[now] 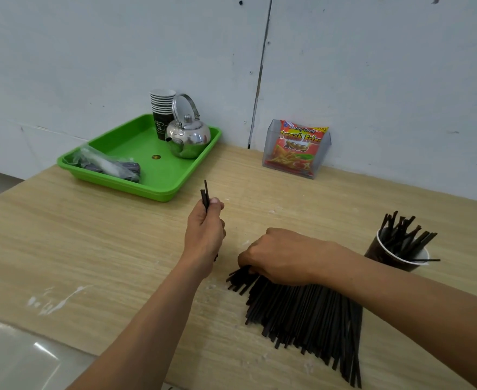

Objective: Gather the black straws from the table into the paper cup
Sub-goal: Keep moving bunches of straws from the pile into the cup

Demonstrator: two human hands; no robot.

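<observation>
The left hand (205, 229) is gripping a few thin, straight black straws (205, 195) upright above the pale wood-grain table (91, 235). The right hand (283, 256) is curling its fingers over the far end of the fanned straw pile (310, 313) lying flat on the table; whether it is gripping any cannot be told. The dark paper cup (383, 253), standing near the pile's right side, is holding further straws that bristle upward.

Right hand (285, 257) fingertips hidden under its knuckles, paper cup (378, 254) base behind the forearm (400, 291), plastic bag (105, 164) contents indistinct
</observation>
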